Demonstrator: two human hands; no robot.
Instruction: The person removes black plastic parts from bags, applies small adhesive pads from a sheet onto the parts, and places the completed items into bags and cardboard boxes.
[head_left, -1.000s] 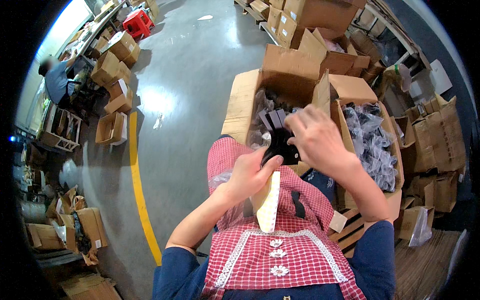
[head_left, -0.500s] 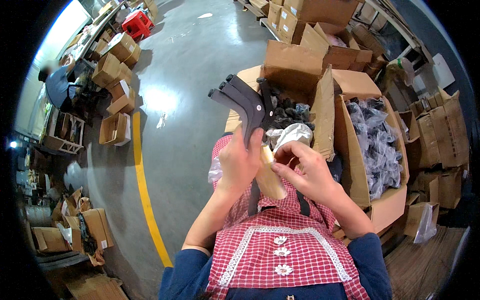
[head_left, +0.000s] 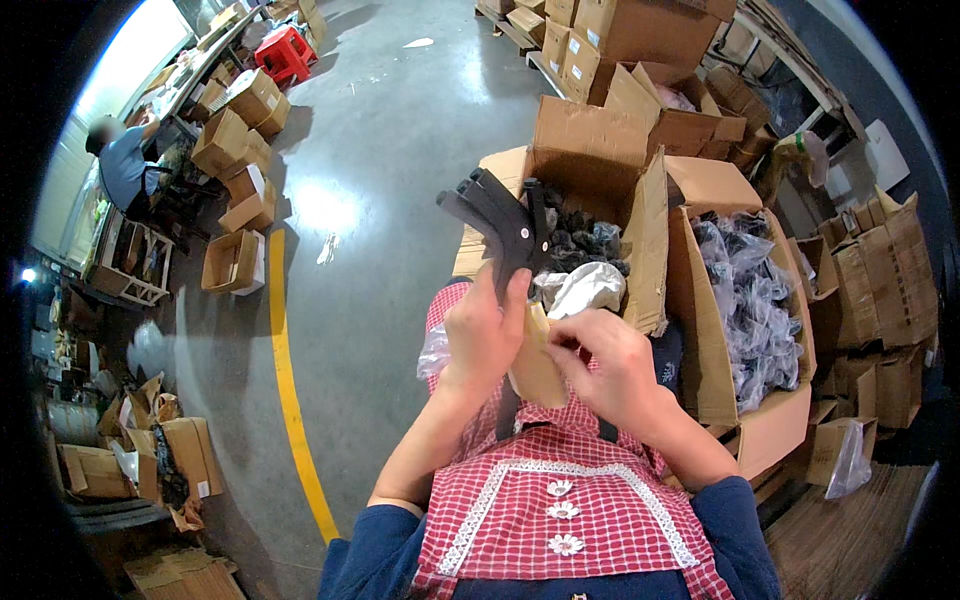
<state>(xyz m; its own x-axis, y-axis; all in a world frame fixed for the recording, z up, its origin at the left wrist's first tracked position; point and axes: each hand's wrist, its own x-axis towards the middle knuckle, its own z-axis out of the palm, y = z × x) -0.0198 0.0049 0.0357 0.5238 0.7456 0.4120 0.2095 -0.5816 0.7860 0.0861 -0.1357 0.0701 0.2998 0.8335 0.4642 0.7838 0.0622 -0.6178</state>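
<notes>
My left hand point(head_left: 483, 325) is closed around several black curved plastic pieces point(head_left: 505, 228), which fan out above the fingers and bear small white round dots. Below them, a pale beige paper strip point(head_left: 538, 375) hangs beside the left fingers, over my lap. My right hand point(head_left: 610, 358) is closed in a pinch at the strip's right edge; the fingertips partly hide that edge. Just beyond the hands, a white crumpled bag point(head_left: 585, 288) lies at the near side of an open carton point(head_left: 650, 235) that holds dark, plastic-wrapped pieces.
To the right, another open carton point(head_left: 785, 425) is filled with clear-wrapped dark pieces. Stacked cartons point(head_left: 625, 45) stand far right. A yellow line point(head_left: 288, 390) runs along the floor at left. A seated person point(head_left: 125, 170) and a red stool point(head_left: 285, 55) are farther off.
My right hand has slid slightly down along the beige strip's edge. The black pieces sit a little lower and farther right, still in my left hand.
</notes>
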